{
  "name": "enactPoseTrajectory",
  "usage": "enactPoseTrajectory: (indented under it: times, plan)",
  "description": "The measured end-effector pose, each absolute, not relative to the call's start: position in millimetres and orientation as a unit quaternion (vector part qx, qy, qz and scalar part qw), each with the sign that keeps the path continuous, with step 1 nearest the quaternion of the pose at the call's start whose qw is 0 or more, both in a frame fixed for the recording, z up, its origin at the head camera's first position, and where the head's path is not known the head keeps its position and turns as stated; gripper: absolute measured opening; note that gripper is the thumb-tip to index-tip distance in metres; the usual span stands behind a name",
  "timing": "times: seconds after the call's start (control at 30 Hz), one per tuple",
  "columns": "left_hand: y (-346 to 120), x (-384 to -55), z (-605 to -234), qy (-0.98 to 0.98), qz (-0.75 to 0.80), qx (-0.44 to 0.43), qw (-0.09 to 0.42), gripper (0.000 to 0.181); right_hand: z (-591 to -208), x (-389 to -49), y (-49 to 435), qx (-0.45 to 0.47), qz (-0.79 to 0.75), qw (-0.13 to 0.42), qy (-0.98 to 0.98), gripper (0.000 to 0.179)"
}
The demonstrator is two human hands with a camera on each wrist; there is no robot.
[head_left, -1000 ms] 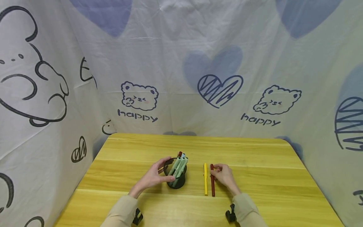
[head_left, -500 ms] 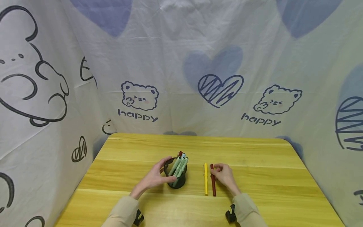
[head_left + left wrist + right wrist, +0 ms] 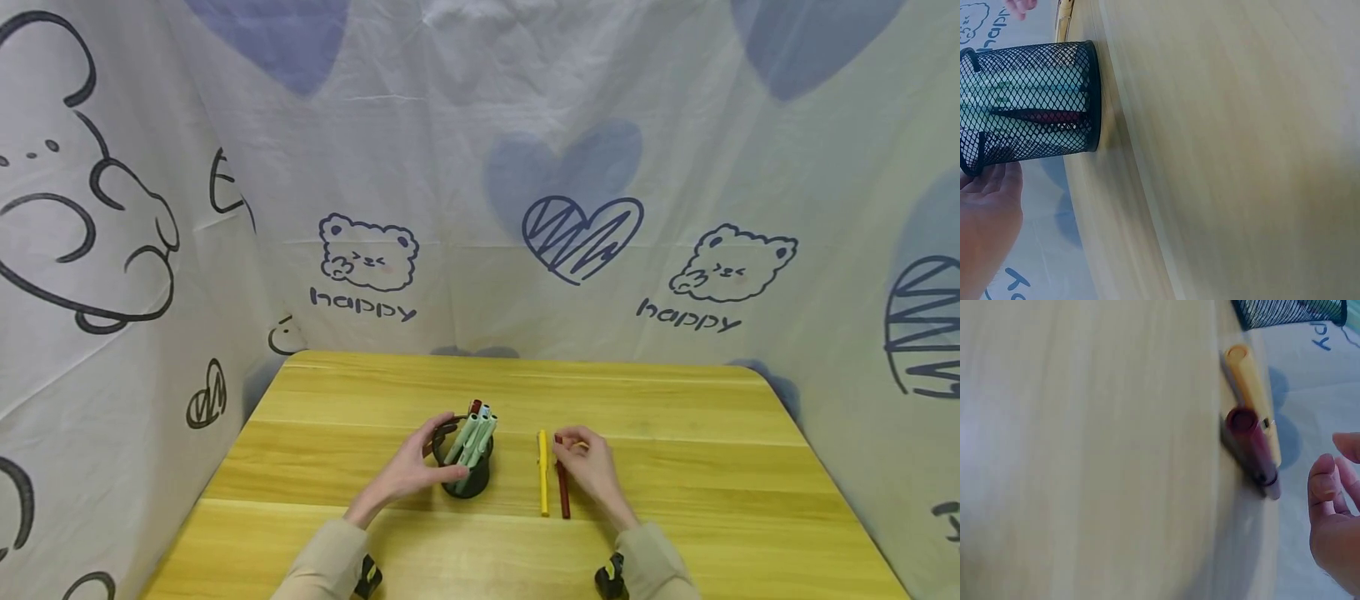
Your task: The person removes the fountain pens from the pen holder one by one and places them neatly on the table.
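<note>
My left hand [image 3: 411,468] holds a black mesh pen holder [image 3: 471,484] at its rim, thumb in front and fingers behind. Several light green pens [image 3: 469,446], a pale blue one and a dark red one lean inside it. In the left wrist view, the fingers [image 3: 1010,178] lie along the mesh near the rim. My right hand [image 3: 591,463] is over the far end of a dark red pen [image 3: 564,496] on the table. In the right wrist view, its loosely curled fingers [image 3: 1322,487] are apart from that pen. Left of it lies a yellow pen [image 3: 543,479], nearly parallel.
The wood-grain table [image 3: 675,417] has rounded far corners. A pale curtain [image 3: 465,167] with hearts and bear drawings hangs behind and at both sides. Dark clips [image 3: 611,577] sit on both wrists.
My right hand has risen slightly and shifted toward the far end of the dark red pen, which stays on the table. The left hand and pen holder are almost unmoved.
</note>
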State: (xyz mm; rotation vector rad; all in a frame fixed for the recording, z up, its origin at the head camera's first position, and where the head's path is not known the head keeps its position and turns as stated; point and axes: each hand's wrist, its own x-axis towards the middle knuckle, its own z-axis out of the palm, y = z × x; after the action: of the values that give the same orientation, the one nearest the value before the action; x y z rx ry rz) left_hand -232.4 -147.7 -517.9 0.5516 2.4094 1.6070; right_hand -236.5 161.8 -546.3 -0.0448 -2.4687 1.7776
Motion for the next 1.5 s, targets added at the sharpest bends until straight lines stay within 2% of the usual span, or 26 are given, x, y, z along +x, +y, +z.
enactPoseTrajectory:
  times: [0.47,0.8,1.5]
  plan:
    - [-149,-234,-518,0.805,0.550,0.201,0.099,0.093,-522,-230,128,0.143,0.633,0.045,-0.759,0.025]
    - [-149,-235,-520,0.809,0.545,0.199,0.096,0.092,-504,-235,95,0.200,0.618,0.054,-0.758,0.028]
    - [-152,-237,-523,0.809,0.540,0.199,0.117,0.091,-490,-239,70,0.212,0.493,0.116,-0.836,0.027]
